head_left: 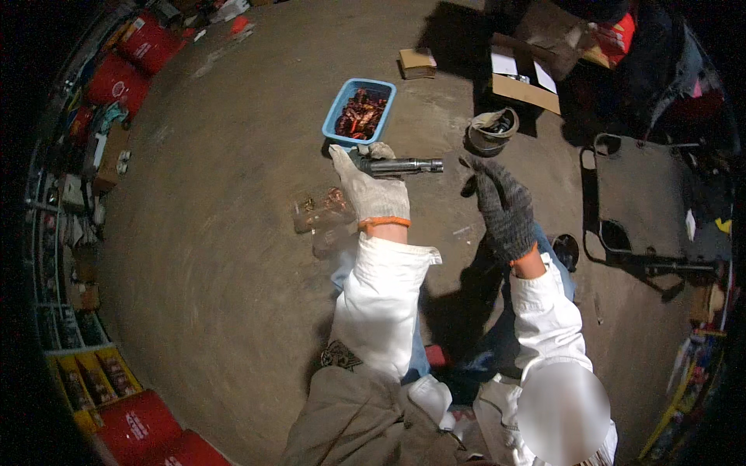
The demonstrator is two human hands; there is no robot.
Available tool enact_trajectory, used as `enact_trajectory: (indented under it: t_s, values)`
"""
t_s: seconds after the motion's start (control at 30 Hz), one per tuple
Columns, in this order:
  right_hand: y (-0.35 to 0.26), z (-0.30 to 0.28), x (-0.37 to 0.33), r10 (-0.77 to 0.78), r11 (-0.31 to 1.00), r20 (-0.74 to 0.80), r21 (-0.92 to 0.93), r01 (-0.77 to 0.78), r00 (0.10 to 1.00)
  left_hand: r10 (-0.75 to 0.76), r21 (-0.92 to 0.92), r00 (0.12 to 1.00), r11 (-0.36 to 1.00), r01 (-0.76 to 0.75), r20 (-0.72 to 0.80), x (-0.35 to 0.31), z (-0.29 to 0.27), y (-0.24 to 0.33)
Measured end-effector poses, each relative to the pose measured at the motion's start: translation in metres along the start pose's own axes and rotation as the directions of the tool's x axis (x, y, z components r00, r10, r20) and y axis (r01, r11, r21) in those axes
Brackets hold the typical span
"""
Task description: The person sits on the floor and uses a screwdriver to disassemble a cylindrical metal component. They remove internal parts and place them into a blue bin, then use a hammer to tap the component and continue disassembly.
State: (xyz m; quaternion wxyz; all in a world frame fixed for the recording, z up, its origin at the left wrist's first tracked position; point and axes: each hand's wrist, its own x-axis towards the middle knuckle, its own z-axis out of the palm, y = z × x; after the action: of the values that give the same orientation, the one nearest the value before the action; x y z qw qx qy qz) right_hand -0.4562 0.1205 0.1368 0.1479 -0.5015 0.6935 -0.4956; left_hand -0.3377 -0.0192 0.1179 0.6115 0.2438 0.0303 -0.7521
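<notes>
By the left hand [373, 190], a metal tool [408, 166] is being gripped, right hand [503, 208] loosely spread; steadying is judged underway, right-hand contact seemingly being needed next.

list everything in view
Basin: one, blue, upper centre
Small pieces: many, reddish brown, inside basin
Metal tool: one, silver, in left hand
Floor pieces: several, coppery, left of tool
Bucket: one, dark, right of basin
Cardboard box: one, brown, beyond bucket
Small carton: one, tan, top centre
Chair: one, grey, right side
Containers: at least four, red, left side
Sleeves: two, white, lower half
Left hand: one, cream gloved, holding tool
Right hand: one, grey gloved, right of tool
</notes>
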Motion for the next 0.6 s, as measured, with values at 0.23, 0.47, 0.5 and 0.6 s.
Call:
enact_trajectory:
  t_s: [0.23,0.47,0.5,0.6]
  values:
    - [-0.001,0.029,-0.023,-0.273,0.891,0.085,-0.354,0.285,0.958,0.15,0.004,0.987,0.989,-0.15,-0.062,0.006,0.0,0.007]
    - [0.001,0.037,-0.028,-0.216,0.873,0.106,-0.425,0.241,0.971,0.177,0.016,0.982,0.984,-0.176,-0.068,0.006,0.002,0.006]
    - [0.001,0.038,-0.028,-0.219,0.875,0.107,-0.419,0.244,0.97,0.176,0.012,0.981,0.984,-0.176,-0.081,0.006,0.002,0.006]
    - [0.002,0.041,-0.029,-0.221,0.894,0.083,-0.38,0.236,0.972,0.198,0.021,0.975,0.98,-0.197,-0.103,0.004,0.004,0.005]
